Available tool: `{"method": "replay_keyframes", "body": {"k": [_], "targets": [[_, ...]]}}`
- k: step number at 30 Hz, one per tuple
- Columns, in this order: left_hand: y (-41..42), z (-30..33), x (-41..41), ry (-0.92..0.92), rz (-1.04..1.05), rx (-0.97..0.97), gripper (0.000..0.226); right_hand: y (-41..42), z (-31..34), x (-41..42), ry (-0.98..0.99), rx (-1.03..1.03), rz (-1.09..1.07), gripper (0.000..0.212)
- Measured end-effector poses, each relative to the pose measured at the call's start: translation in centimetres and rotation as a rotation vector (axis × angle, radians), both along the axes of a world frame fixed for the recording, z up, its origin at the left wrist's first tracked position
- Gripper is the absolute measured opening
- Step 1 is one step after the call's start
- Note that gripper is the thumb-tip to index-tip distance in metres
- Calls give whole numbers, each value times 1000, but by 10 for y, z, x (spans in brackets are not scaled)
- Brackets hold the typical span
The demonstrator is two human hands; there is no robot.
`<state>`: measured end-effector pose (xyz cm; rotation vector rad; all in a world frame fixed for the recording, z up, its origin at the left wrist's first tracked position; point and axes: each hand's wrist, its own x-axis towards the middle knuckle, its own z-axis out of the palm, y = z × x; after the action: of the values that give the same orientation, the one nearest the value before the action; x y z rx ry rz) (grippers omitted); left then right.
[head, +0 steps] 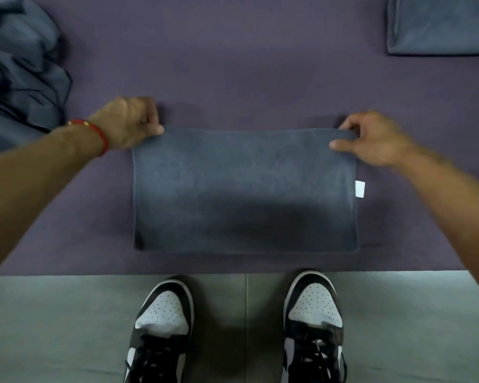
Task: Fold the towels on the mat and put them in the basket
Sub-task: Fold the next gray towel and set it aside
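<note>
Towel [245, 194]: grey-blue, flat rectangle on mat [233, 78], close to mat's near edge, white tag [359, 189] at right side. Looks soft, light, limp, likely sags if lifted by one point; best held at corners. Left hand [130, 124] pinches far-left corner, right hand [371, 138] pinches far-right corner. Count: one towel in hand; one crumpled heap [20, 73] at mat's far-left, number inside unclear; one folded towel [440, 26] at far-right corner. Basket not in view.

Grey towel [244, 189] lies flat on the purple mat [233, 64], white tag at its right edge. Crumpled towels [20, 73] sit far left, a folded towel [440, 26] far right.
</note>
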<state>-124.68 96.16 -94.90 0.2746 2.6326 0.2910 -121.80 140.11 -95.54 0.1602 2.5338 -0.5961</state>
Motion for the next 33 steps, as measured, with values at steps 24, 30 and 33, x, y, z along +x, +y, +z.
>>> {"method": "replay_keyframes", "body": {"k": [24,30,33], "targets": [[146,-27,131,200,-214,170,71,-29,49,19,-28,-460,-376,19],[128,60,120,-283,763,1193,35,-148,90,16,27,-672,-234,24],[92,70,117,-179,969,1195,28,-211,89,17,0,-719,-162,22]]}}
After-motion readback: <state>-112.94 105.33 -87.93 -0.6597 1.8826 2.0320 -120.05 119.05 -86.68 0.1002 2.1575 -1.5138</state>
